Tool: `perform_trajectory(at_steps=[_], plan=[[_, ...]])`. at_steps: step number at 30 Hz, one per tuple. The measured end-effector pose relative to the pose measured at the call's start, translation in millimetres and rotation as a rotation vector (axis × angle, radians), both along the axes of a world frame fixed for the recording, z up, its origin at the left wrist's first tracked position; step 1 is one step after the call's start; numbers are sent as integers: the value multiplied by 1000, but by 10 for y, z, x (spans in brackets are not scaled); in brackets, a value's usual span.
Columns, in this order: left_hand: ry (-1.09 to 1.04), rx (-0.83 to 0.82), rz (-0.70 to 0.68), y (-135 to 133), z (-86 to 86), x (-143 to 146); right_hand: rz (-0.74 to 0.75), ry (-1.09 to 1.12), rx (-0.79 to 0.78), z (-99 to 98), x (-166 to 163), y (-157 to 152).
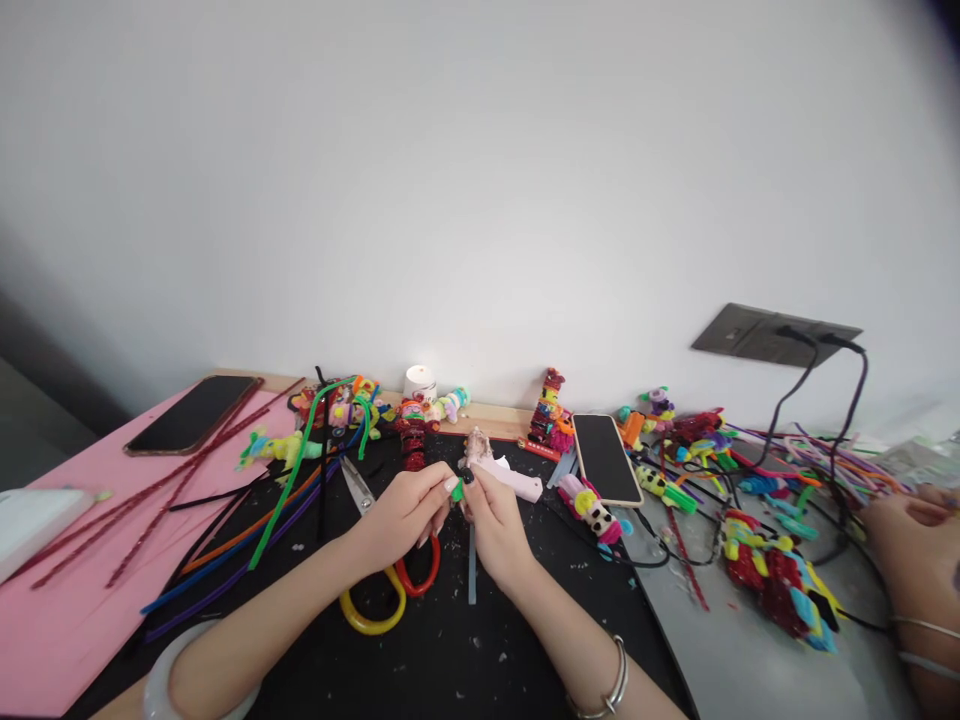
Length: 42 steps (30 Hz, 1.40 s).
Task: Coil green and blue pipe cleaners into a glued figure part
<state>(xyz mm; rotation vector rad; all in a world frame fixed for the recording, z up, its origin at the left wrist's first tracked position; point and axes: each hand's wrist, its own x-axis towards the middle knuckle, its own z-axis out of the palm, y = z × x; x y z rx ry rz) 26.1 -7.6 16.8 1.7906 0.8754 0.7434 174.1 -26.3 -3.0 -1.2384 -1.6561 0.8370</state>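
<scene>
Between the fingertips of my left hand (409, 508) and my right hand (493, 520) is a small green piece (457, 490), fuzzy like pipe cleaner. Both hands are closed in a pinch on it, and most of it is hidden. Scissors (375, 605) with a yellow and a red handle lie beneath my left hand, blades pointing away. Just beyond my right hand rests a pale pink glue gun (517, 480). A translucent grey glue stick (472, 575) lies on the black mat (517, 650) below the hands.
Loose pipe cleaners (225, 540) cover the left side, near a dark phone (193, 413). Fuzzy figures (551, 410) and a paper cup (420, 383) line the wall. Another phone (606, 460), black cables (780, 410) and more figures (780, 580) lie right. Another person's hand (915, 540) is at far right.
</scene>
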Motion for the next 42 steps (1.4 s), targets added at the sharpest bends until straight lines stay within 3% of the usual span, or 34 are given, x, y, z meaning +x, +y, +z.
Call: perform_trajectory(at_steps=[3,9,16,22,28,31,35,42], plan=[[-11,9,14,8,-95,17,-3,-8,11,-38,37,-6],[-8,5,16,-43,-148,33,-44,-199,188,-33,43,-71],[-90,-89,4,-46,-201,18,-89,-194,187,-42,49,-96],[-195,-99,188,57,-213,-66,-337,-201,204,1,190,-35],[-183,-90,365,125,-182,-120,-478,-233,210,96,376,146],[-179,-79,401,139,-188,-126,-526,-544,156,169,532,279],[-172,-92,373,158,-218,-123,-575,-977,-110,170,691,397],[-144,-77,316,154,-236,-126,-623,-1112,-120,108,742,471]])
